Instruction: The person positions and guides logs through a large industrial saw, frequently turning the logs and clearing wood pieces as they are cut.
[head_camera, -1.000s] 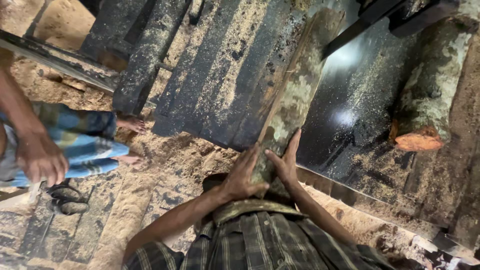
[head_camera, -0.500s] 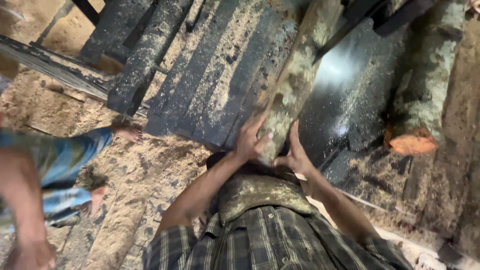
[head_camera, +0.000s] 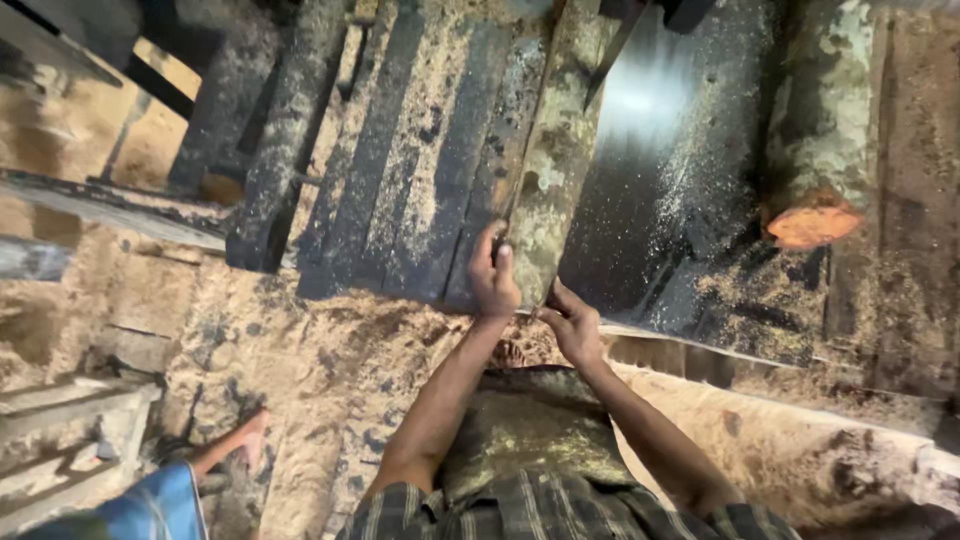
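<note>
Now, head view: a person stands at a sawdust-covered sawmill bed, both hands on the near end of a long mossy plank.
Plank (head_camera: 560, 150): lies lengthwise on the dark slatted bed (head_camera: 400, 170), running away from the person, just left of a shiny dark metal plate (head_camera: 660, 160).
Left hand (head_camera: 493, 275): grip closed over the plank's left edge at its near end, thumb on top.
Right hand (head_camera: 572, 322): fingers wrapped under the near end's right corner, clamped on the wood.
Log (head_camera: 815, 150): bark-covered, its orange cut end facing the person, lying well apart to the right of the plate.
Bystander: a bare foot (head_camera: 240, 440) and blue checked cloth (head_camera: 150, 505) at lower left, belonging to another person, apart from the plank.
Doing it well: judging from the hold, the plank should be pushed straight along the slats with even pressure from both hands, fingers kept clear of the plate's edge and low on the end.
Change from earlier: the hands sat side by side on the plank end half a second ago; now the left is higher than the right, and the plank reads straighter in the frame. The other person's arm has gone from view.
</note>
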